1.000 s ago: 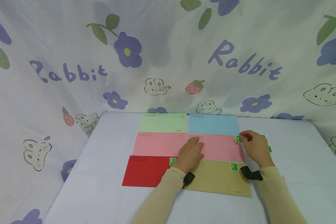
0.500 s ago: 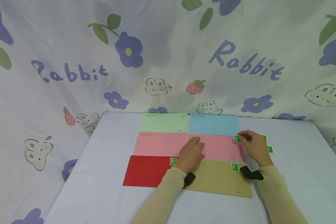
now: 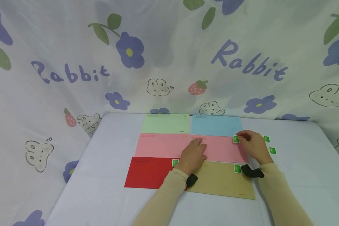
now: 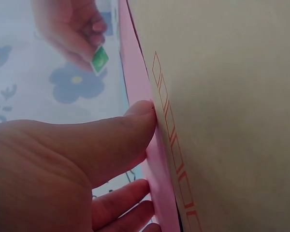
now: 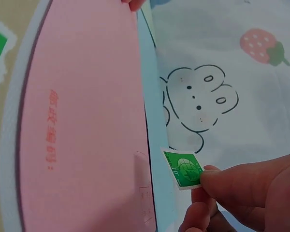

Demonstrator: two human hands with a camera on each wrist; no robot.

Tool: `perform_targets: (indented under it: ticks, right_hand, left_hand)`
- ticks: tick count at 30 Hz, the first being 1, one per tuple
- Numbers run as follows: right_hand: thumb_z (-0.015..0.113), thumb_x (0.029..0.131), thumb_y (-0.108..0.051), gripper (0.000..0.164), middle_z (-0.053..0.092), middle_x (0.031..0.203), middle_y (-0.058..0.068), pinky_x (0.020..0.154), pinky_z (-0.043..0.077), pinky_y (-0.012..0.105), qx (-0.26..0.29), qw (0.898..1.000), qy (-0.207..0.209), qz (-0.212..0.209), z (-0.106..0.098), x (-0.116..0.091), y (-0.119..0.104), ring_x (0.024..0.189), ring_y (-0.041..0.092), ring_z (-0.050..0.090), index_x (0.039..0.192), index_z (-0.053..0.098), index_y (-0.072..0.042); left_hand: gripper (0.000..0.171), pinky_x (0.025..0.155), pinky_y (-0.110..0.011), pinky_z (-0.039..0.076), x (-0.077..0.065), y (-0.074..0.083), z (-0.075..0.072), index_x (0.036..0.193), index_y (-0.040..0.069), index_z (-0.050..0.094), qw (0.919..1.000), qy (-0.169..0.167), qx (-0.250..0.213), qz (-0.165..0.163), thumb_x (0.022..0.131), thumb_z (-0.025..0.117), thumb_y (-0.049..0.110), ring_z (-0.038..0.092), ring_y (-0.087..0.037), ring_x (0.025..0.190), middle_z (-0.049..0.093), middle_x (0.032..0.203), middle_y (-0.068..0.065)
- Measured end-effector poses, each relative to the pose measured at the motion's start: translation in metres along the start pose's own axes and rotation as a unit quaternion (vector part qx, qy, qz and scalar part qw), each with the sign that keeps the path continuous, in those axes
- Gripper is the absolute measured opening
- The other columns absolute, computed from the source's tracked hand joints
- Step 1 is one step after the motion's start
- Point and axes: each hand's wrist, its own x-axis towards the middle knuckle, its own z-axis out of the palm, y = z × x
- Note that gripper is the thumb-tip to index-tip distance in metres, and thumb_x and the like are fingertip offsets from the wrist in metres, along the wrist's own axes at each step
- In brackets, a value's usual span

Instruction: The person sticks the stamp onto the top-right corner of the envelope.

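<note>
While the right hand point(image 3: 254, 146) pinches a green stamp point(image 3: 236, 139) over the top right corner of the right pink envelope point(image 3: 218, 149), mid-frame, the left hand point(image 3: 192, 155) lies spread, pressing that envelope's left end. Two envelopes of six already carry stamps: red point(image 3: 149, 172) and tan point(image 3: 220, 180). Four seem left. Two spare stamps point(image 3: 269, 145) lie on the worktop point(image 3: 299, 163), right of centre.
</note>
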Motion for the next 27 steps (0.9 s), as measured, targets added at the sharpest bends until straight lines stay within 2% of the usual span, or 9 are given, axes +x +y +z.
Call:
perform_targets:
  ticks: [13,27]
  right_hand:
    - [0.059,0.101,-0.018,0.026,0.066,0.101,0.017,0.077,0.047,0.037,0.030,0.999,-0.031,0.028,0.0071,0.0037,0.0064,0.090,0.028,0.057,0.117,0.068,0.001]
    - [0.059,0.101,-0.016,0.025,0.064,0.099,0.016,0.075,0.046,0.035,0.024,0.998,-0.049,0.038,0.0084,0.0079,0.0069,0.088,0.027,0.054,0.117,0.067,0.002]
  left_hand:
    - [0.047,0.116,-0.033,0.034,-0.0012,0.0000,-0.0009,0.136,0.011,0.063,0.9999,-0.005,-0.008,-0.005,0.094,0.072,0.029,0.040,-0.024,0.143,0.050,0.150,-0.010]
    - [0.047,0.116,-0.032,0.034,-0.0014,0.0000,-0.0004,0.136,0.011,0.064,1.0000,-0.001,-0.001,-0.003,0.093,0.073,0.029,0.041,-0.024,0.142,0.050,0.149,-0.010]
